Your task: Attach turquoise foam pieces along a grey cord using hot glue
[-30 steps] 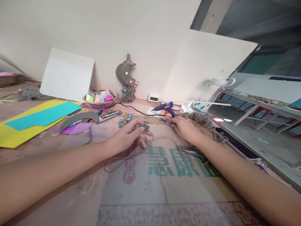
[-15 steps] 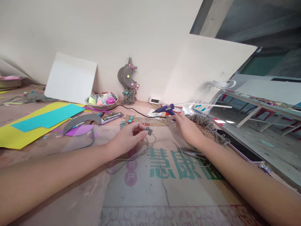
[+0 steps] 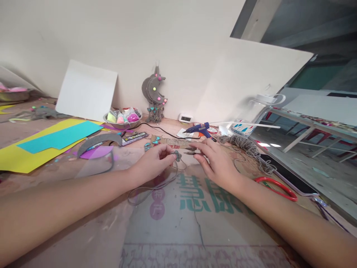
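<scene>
My left hand (image 3: 154, 162) pinches a small grey-teal piece (image 3: 177, 155) between thumb and fingertips. A thin grey cord (image 3: 156, 187) trails from the piece and loops down over the clear sheet. To its right, my right hand (image 3: 216, 160) has its fingers wrapped round scissors; their dark metal tips (image 3: 193, 151) point left at the small piece, a short gap away. A red handle loop (image 3: 276, 188) shows beside my right forearm. Behind my right hand lies a blue glue gun (image 3: 199, 128).
A grey ball of cord (image 3: 242, 145), a phone (image 3: 287, 175) and a clear jug (image 3: 252, 111) stand right. Behind are a bowl of coloured clay (image 3: 122, 119), a decorated grey moon (image 3: 153, 89) and a small clock (image 3: 185, 118). Coloured sheets (image 3: 61, 137) lie left.
My right hand has come back from beside the glue gun and now holds the scissors, which lay under my right wrist. My left hand still pinches the small piece. The view has shifted slightly.
</scene>
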Demonstrator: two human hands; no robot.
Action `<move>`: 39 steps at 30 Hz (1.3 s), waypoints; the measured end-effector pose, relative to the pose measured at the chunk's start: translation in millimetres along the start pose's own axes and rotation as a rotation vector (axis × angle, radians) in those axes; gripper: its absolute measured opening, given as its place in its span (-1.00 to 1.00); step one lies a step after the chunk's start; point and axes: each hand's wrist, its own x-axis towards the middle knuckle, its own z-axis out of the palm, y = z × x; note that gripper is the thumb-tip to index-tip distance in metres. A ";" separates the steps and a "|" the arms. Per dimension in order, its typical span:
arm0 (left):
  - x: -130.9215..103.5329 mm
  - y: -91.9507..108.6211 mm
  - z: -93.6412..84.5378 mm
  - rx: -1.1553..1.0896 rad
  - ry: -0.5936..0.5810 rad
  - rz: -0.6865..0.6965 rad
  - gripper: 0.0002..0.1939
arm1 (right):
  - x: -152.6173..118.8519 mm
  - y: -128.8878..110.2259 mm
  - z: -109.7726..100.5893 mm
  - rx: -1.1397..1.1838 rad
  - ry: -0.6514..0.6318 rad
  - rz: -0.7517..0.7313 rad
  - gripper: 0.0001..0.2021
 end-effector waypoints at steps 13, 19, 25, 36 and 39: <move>-0.7 -1.9 -1.0 0.035 -0.004 0.027 -0.85 | -7.1 -0.8 10.9 -0.144 0.021 -0.101 -0.67; -0.3 -2.5 -1.8 0.032 -0.004 0.036 -0.85 | -7.9 0.5 11.3 -0.159 0.017 -0.088 -0.66; -0.2 -3.7 -1.9 0.022 -0.013 0.050 -0.84 | -6.9 0.0 10.7 -0.138 0.055 -0.079 -0.68; -0.4 -5.0 -1.5 0.023 -0.004 0.061 -0.86 | -7.6 -1.2 11.1 -0.184 0.046 -0.115 -0.68; 0.0 -5.3 -1.6 0.030 -0.002 0.067 -0.86 | -7.4 -0.8 11.6 -0.174 0.051 -0.104 -0.69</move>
